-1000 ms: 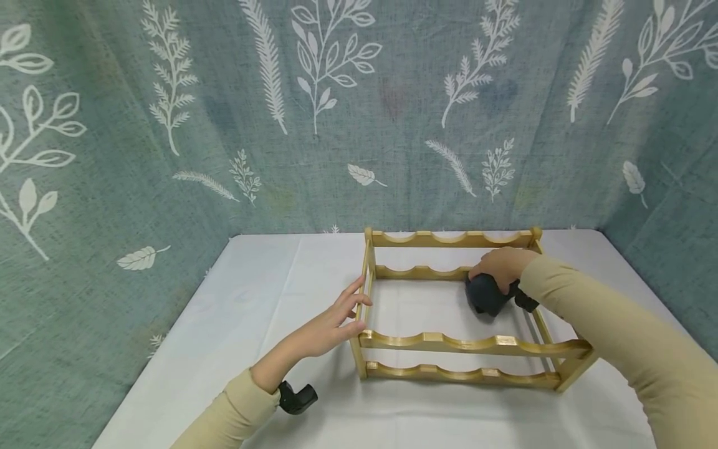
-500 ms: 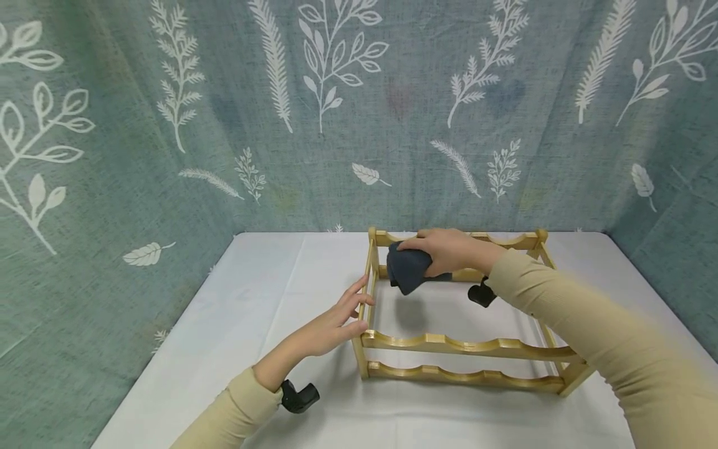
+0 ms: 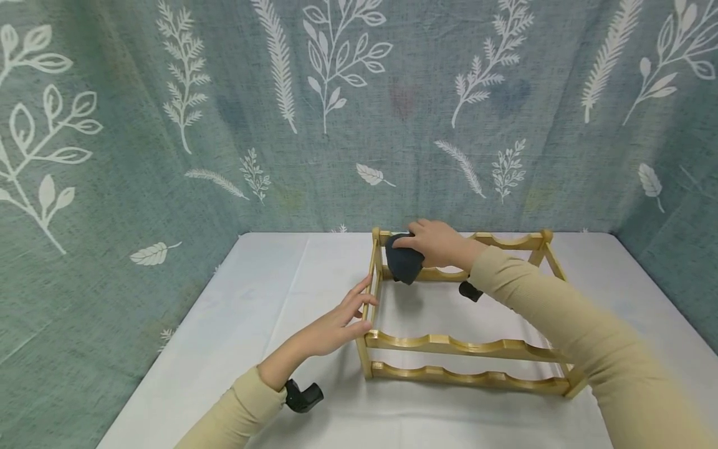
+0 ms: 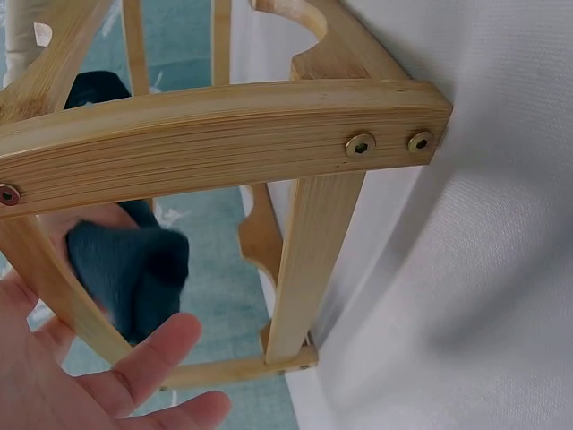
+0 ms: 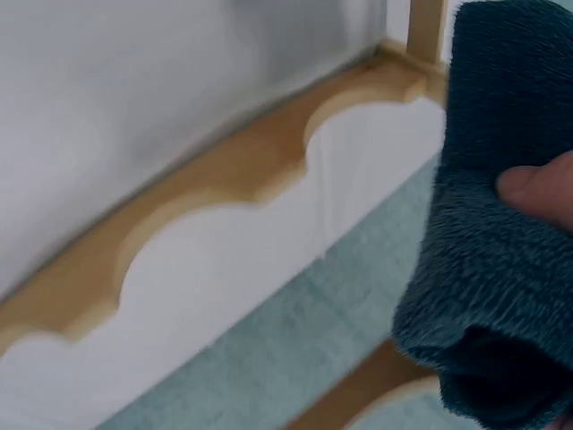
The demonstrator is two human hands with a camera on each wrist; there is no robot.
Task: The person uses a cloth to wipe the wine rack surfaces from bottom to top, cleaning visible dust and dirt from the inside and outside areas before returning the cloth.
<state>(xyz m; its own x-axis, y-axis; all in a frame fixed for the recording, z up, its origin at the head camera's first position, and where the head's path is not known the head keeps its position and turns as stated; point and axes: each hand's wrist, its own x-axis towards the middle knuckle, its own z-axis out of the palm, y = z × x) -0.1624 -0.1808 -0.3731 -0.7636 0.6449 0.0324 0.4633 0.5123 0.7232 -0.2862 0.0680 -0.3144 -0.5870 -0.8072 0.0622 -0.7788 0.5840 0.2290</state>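
A wooden bottle rack [image 3: 471,348] with scalloped rails stands on the white-covered table. My right hand [image 3: 440,243] grips a folded dark blue cloth [image 3: 404,260] at the rack's back left, by the upper rear rail. In the right wrist view, a thumb presses into the fluffy cloth [image 5: 501,260]. Against the rack's left side rests my left hand [image 3: 336,325], its fingers spread and fairly straight along the side bar. The left wrist view shows these fingers [image 4: 143,367] close to the rack's end frame [image 4: 224,134], with the cloth [image 4: 134,269] beyond.
White cloth covers the table [image 3: 280,280] on both sides of the rack. A green-grey curtain [image 3: 314,174] with white leaf prints hangs behind and to the left. Each wrist carries a small black camera, such as the left one [image 3: 303,397].
My right hand has carried the cloth from the rack's right side leftward and up to the back left rail. The left hand keeps its place on the rack.
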